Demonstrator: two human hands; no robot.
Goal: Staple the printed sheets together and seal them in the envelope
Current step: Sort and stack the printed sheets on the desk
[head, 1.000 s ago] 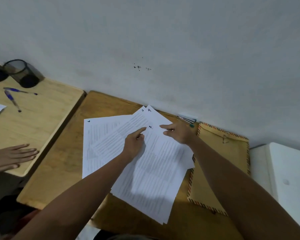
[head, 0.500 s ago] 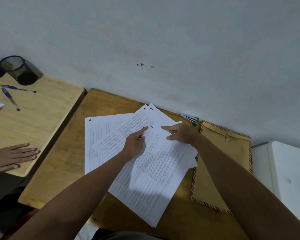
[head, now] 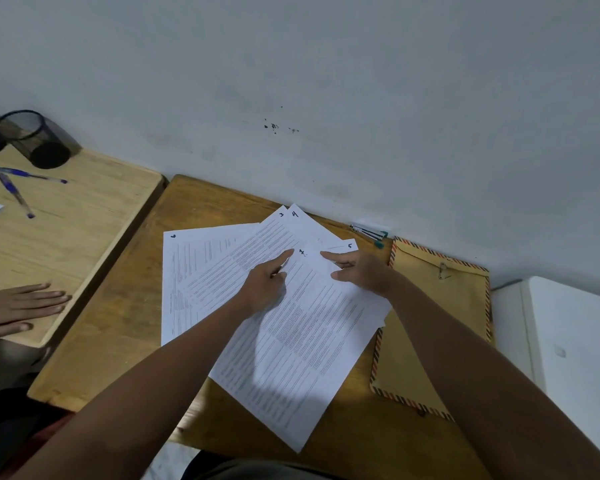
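Since a second ago the top printed sheet [head: 302, 344] has swung a little clockwise and slid toward the near edge of the desk [head: 118, 327], so that a corner marked "5" [head: 350, 245] now peeks out behind it near the right hand's fingertips. The left hand [head: 264, 289] has barely shifted; the right hand [head: 362, 273] has moved slightly to the right with the sheet.

Both forearms reach in from the near edge and converge on the top sheet's far corner. The left hand lies palm down on the paper, index finger stretched toward the handwritten number at that corner, the other fingers curled loosely — pressing, not gripping. The right hand also rests flat on the sheet with fingers extended to the left, holding nothing closed in it.

The printed sheets lie fanned and unaligned on the desk, numbered corners "3" and "4" pointing at the wall and a sheet marked "6" [head: 187, 271] spread out to the left. The envelope [head: 440, 327], tan with a striped border, lies flat just right of the pile, its left edge tucked under the sheets. A small stapler [head: 369, 233] sits against the wall between sheets and envelope. On the neighbouring desk [head: 84, 216] — another person's hand [head: 18, 306], two pens [head: 21, 183] and a mesh cup [head: 32, 138].
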